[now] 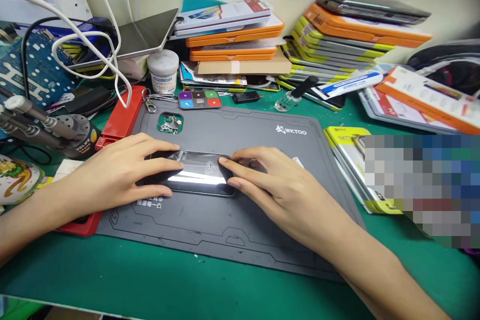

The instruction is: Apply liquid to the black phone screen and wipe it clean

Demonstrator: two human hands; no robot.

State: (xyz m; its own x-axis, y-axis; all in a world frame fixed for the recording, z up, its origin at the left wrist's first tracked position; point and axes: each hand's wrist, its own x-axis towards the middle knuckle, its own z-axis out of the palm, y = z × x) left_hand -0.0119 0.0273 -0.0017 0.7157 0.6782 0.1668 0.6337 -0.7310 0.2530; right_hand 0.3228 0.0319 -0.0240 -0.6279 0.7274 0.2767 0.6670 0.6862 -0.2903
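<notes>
A black smartphone [198, 172] lies lengthwise on the grey work mat [262, 220], its glossy face up and reflecting a bright white strip. My left hand [116, 172] grips the phone's left end, fingers spread over its face and top edge, thumb by the near edge. At the right end, my right hand [277, 180] holds the corners between fingertips and thumb. Small metal parts [170, 124] sit in a recess of the mat just beyond the phone.
A red tool [122, 117] and a screwdriver stand [75, 135] are on the left. Behind the mat are a paste jar [163, 71], a small glass bottle [288, 100] and stacked orange boxes [236, 35]. Yellow-edged packages [348, 160] lie right. A white cable [86, 35] loops overhead left.
</notes>
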